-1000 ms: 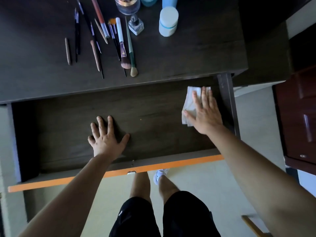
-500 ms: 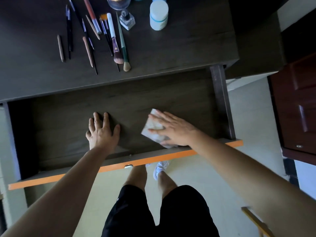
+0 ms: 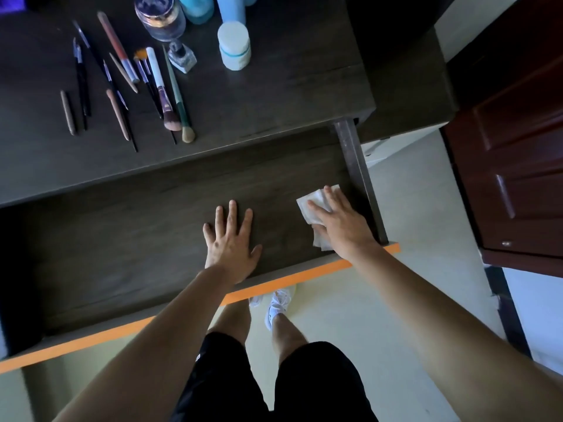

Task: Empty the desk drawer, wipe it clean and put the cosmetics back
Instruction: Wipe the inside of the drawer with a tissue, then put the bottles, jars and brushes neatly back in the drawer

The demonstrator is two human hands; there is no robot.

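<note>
The dark drawer (image 3: pixel 122 239) with an orange front edge (image 3: pixel 350 264) is pulled out below the desk top and holds nothing but my hands. My left hand (image 3: pixel 230 245) lies flat on the drawer floor, fingers spread. My right hand (image 3: pixel 338 222) presses a white wipe (image 3: pixel 313 205) onto the floor in the drawer's near right corner, beside the right wall. On the desk top (image 3: pixel 274 95) lie several makeup brushes and pencils (image 3: pixel 158 86), a small nail polish bottle (image 3: pixel 181 57), a glass jar (image 3: pixel 160 18) and a white-capped bottle (image 3: pixel 234 45).
More blue bottles (image 3: pixel 198 7) stand at the desk's far edge. A dark red cabinet (image 3: pixel 518 162) stands to the right of the desk. My legs in black shorts and a white shoe (image 3: pixel 277 306) are on the pale floor under the drawer.
My right hand slid the wipe from the drawer's far right corner to the front middle, then back to the near right corner. My left hand stayed flat on the floor.
</note>
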